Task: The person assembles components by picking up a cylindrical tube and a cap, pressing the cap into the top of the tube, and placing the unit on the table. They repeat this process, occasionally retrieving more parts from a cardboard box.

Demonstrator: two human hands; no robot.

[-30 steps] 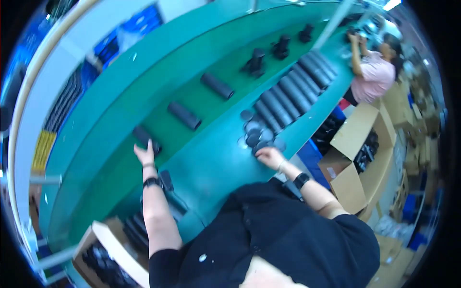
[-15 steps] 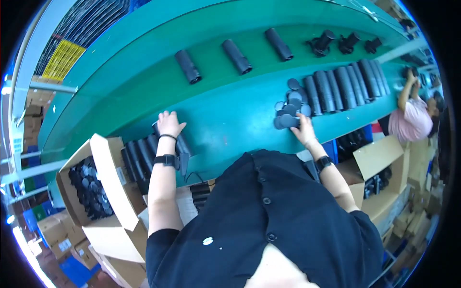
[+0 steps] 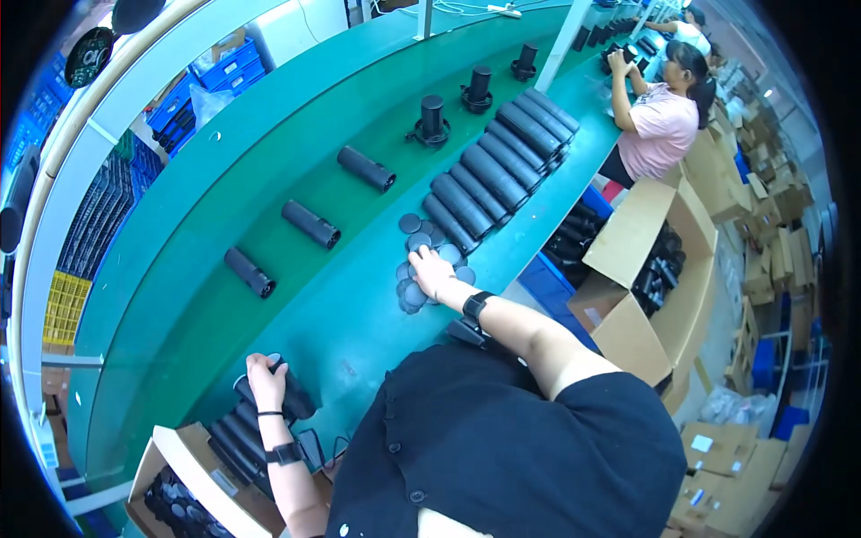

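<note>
At the near left of the green bench, my left hand is closed round the end of a black tube. More black tubes lie side by side beneath and beside that hand. My right hand reaches into a loose pile of flat black discs, its fingers bent and pinching at one disc; the fingertips are partly hidden. Just beyond the pile, a row of black tubes lies packed together along the bench.
Separate black tubes lie on the darker green strip, with upright black parts on round bases farther along. A carton of discs stands at the lower left. At right are an open carton, a blue bin and a seated co-worker.
My view has swung to the right, so more of the aisle and co-workers shows. My left hand's fingers have closed round the tube's end. My right hand stays at the discs, reaching farther in.
</note>
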